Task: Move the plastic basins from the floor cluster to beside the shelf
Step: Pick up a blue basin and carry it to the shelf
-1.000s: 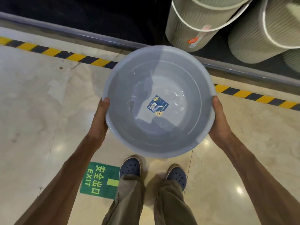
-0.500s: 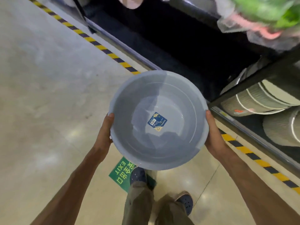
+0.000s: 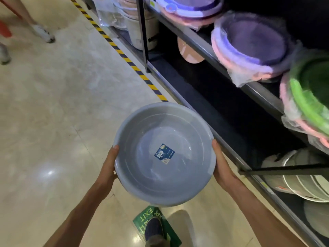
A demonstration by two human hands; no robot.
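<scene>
I hold a round grey plastic basin [image 3: 142, 132] at waist height above the floor, its mouth facing up and a blue label stuck on its bottom. My left hand [image 3: 108, 166] grips its left rim, thumb over the edge. My right hand [image 3: 221, 166] grips the right rim the same way. The dark metal shelf [image 3: 210, 49] runs along my right side, its lower bay beside the basin dark and hollow. No floor cluster of basins is in view.
Wrapped purple, pink and green basins [image 3: 249, 47] sit on the shelf's upper level, ribbed pale buckets [image 3: 302, 182] on the lower right. Yellow-black tape [image 3: 124, 57] lines the floor by the shelf. Another person's feet [image 3: 42, 32] stand far left. A green exit sticker [image 3: 147, 218] lies under my shoe.
My view has swung left along the aisle, bringing more of the shelf and its upper basins into sight. The basin stays gripped in both hands and has shifted lower and rightward in the view.
</scene>
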